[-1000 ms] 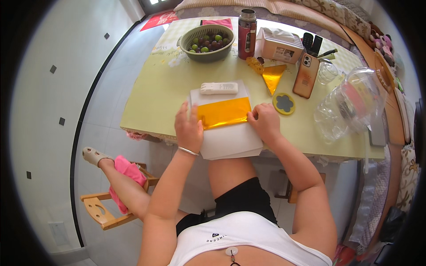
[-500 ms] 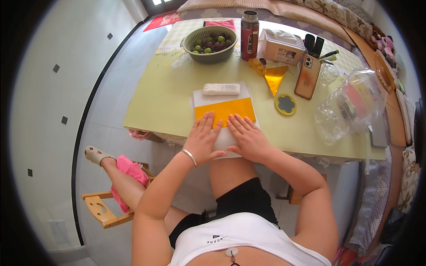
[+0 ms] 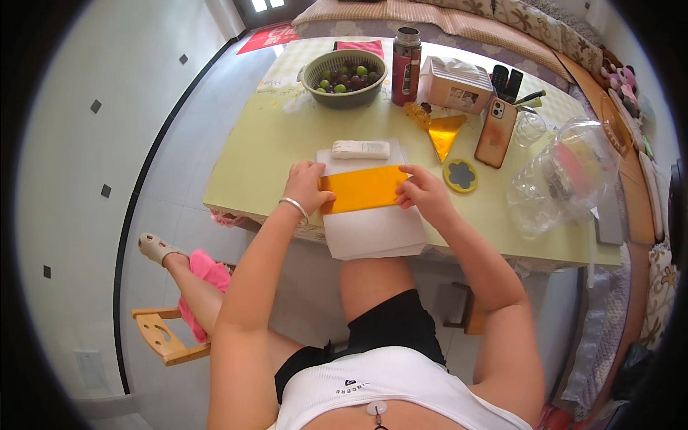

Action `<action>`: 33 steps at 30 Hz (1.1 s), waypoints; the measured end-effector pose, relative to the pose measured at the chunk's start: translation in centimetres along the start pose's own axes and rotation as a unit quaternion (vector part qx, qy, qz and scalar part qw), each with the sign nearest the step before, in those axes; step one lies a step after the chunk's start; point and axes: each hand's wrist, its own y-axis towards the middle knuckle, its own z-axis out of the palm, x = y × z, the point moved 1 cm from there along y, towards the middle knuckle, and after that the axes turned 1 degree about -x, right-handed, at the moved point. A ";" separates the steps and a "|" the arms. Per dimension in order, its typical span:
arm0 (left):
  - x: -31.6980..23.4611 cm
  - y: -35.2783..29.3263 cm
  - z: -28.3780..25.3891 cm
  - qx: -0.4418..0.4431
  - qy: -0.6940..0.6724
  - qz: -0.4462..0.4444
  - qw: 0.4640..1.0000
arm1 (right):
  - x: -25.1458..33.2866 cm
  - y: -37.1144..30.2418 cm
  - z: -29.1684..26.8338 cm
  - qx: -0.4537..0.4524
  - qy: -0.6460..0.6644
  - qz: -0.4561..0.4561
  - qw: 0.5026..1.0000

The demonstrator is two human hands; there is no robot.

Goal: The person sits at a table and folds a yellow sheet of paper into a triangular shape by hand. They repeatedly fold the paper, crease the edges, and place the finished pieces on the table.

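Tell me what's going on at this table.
A person has both hands on a gold sheet lying over white paper: the left hand at its left end, the right hand at its right. A white oblong object rests just beyond it. Farther back are a bowl of round fruit and a flask.

I'm viewing a home living room: a sofa [image 3: 448, 18] at one o'clock, plush toys [image 3: 622, 77] at two. I see a fruit colander [image 3: 349, 99] at twelve.

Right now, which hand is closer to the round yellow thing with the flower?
Right. The right hand is just left of the yellow thing; the left hand is farther, at the left end of the gold sheet.
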 end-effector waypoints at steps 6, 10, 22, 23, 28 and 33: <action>0.3 1.7 -0.6 0.131 -0.112 -0.187 0.967 | -1.1 0.8 0.2 -0.003 -0.010 0.045 0.999; 2.0 0.4 1.8 0.068 -0.253 -0.236 0.936 | -2.0 0.8 0.2 -0.008 0.046 0.035 0.998; 0.7 -0.6 1.0 0.018 -0.289 -0.217 0.932 | -2.3 0.8 -0.1 -0.015 0.087 0.039 0.995; -0.3 -1.0 0.4 -0.002 -0.282 -0.217 0.935 | -2.2 0.6 -0.2 -0.020 0.100 0.041 0.994; -2.3 -3.5 0.1 -0.013 -0.528 -0.311 0.790 | -1.5 0.4 0.0 -0.032 0.131 0.050 0.990; -2.2 -4.4 0.6 -0.046 -0.573 -0.344 0.743 | -1.5 0.6 0.0 -0.065 0.142 0.057 0.986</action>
